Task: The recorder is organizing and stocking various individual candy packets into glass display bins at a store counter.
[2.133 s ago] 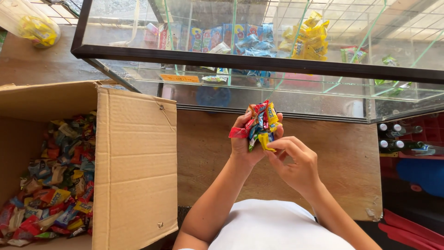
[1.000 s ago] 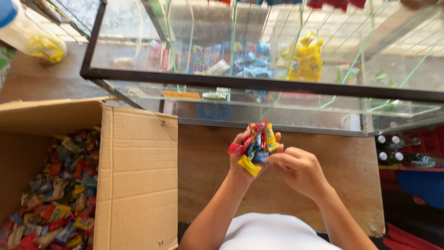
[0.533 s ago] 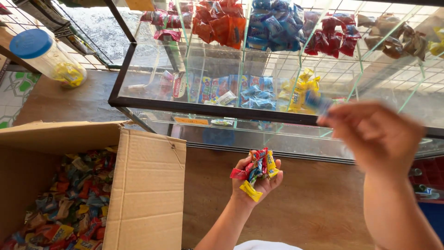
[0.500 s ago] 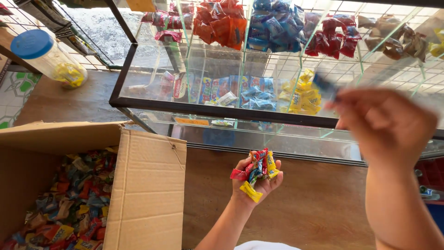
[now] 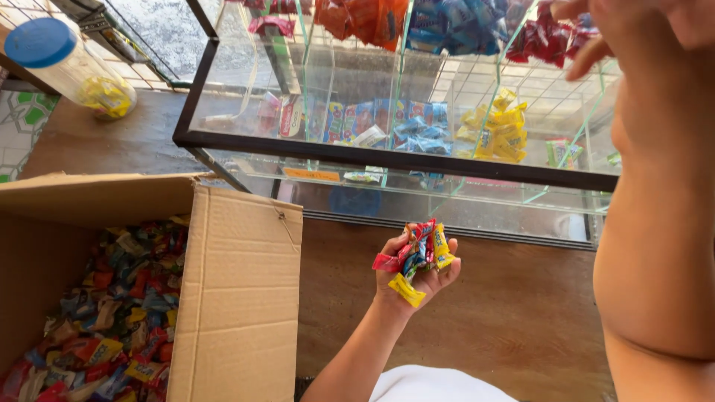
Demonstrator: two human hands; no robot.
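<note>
My left hand is held palm up over the wooden counter, shut on a bunch of small wrapped candies in red, blue and yellow. My right hand is raised at the top right, close to the camera and blurred, over the glass display case. Part of it is cut off by the frame edge, so whether it holds anything is unclear. My right forearm fills the right side of the view.
An open cardboard box at the left holds several loose wrapped candies. The case's glass compartments hold blue, yellow, red and orange sweets. A plastic jar with a blue lid lies at the top left.
My right hand left the bunch and rose to the top right over the glass case, moving nearer the camera. My left hand keeps the candies. The view has tilted upward.
</note>
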